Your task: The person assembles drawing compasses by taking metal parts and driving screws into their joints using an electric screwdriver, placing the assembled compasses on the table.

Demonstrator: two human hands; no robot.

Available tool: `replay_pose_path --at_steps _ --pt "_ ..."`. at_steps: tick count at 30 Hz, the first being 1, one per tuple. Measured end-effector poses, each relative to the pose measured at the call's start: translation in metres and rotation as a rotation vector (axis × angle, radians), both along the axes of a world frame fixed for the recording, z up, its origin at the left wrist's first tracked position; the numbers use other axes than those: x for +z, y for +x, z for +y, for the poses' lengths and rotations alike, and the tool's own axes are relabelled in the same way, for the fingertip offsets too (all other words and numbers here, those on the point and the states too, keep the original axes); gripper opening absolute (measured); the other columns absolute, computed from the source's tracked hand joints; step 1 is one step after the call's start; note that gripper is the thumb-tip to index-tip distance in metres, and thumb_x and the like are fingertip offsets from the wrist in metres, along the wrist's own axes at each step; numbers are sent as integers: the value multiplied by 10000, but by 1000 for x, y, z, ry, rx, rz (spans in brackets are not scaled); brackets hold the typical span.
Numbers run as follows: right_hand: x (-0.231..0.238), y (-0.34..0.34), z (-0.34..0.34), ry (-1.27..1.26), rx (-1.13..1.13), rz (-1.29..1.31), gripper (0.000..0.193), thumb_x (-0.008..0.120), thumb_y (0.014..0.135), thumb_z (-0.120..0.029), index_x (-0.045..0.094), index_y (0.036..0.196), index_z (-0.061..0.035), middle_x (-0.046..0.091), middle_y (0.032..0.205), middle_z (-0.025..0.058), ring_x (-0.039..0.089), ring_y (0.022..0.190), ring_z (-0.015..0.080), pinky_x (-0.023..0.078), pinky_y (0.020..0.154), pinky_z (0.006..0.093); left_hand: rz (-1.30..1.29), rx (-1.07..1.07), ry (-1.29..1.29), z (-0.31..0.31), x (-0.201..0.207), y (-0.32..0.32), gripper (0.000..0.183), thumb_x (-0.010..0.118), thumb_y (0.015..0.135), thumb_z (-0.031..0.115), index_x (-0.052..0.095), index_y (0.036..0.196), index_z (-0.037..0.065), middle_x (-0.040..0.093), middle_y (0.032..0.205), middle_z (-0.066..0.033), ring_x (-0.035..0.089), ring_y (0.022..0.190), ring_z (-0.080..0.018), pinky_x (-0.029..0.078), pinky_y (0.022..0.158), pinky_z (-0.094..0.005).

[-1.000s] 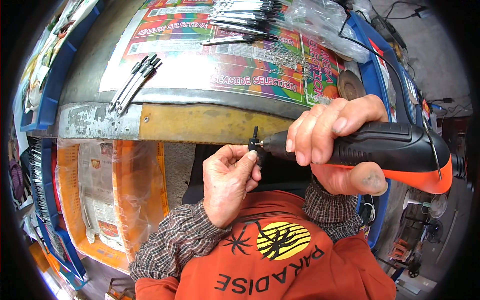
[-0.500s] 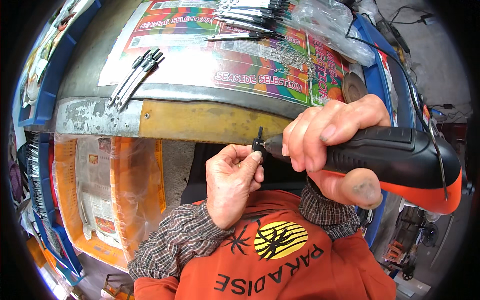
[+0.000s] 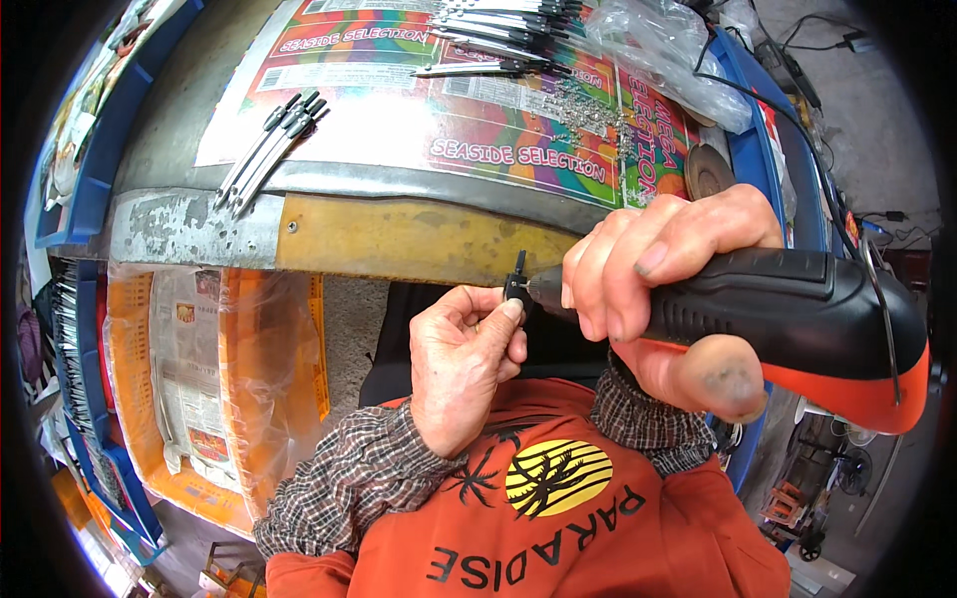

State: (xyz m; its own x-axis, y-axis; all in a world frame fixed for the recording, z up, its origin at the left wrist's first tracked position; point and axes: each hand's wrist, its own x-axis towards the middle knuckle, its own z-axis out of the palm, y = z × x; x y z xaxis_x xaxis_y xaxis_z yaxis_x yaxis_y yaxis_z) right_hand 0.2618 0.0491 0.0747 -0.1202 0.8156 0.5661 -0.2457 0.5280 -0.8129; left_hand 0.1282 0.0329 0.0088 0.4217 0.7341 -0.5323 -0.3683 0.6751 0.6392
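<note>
My left hand [image 3: 464, 364] pinches the black head of what looks like a drawing compass [image 3: 517, 280] between thumb and forefinger; the rest of it is hidden by the hand. My right hand [image 3: 678, 289] is wrapped round a black and orange electric screwdriver [image 3: 788, 314], held level, with its tip pointing left against the side of the black head. Whether a screw sits at the tip is too small to tell. Beyond the hands, several silver-legged compasses with black heads [image 3: 269, 149] lie at the table's left, and a larger pile [image 3: 503, 35] at the far edge.
Loose small screws [image 3: 588, 115] are scattered on a colourful printed sheet [image 3: 399, 115] covering the metal table. A round metal disc [image 3: 707, 174] and a clear plastic bag [image 3: 663, 55] are at the right. An orange crate [image 3: 239, 399] lined with plastic stands below the table edge, left, beside blue bins [image 3: 95, 169].
The screwdriver's rear end has shifted slightly right and down, while its tip stays at the black head. My left hand keeps its pinch in almost the same place.
</note>
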Motion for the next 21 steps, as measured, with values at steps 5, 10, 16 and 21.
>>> replay_pose_path --at_steps 5,10,16,21 --pt "8 9 -7 -227 -118 -67 651 733 667 -513 434 974 -23 521 686 48 529 554 161 473 548 311 -8 -4 13 0 -1 0 83 549 862 31 525 899 -39 536 640 -38 466 512 -54 336 413 -169" --pt "7 14 -5 -140 30 -112 632 729 679 -506 431 976 -34 521 691 51 537 582 170 474 596 333 -34 26 27 -2 -6 0 83 550 862 32 524 901 -37 535 635 -38 460 507 -50 331 410 -168" --pt "14 23 4 -5 218 -261 582 703 716 -487 424 989 -55 523 699 52 539 608 171 453 611 331 -18 24 43 -1 -5 0 84 551 866 40 525 901 -31 538 619 -34 454 492 -44 329 408 -166" --pt "17 18 -2 -69 64 -307 543 692 735 -468 426 983 -65 522 700 51 534 604 170 449 605 327 -8 16 51 -1 -3 0 89 555 865 44 527 903 -31 542 616 -36 453 487 -42 333 409 -164"
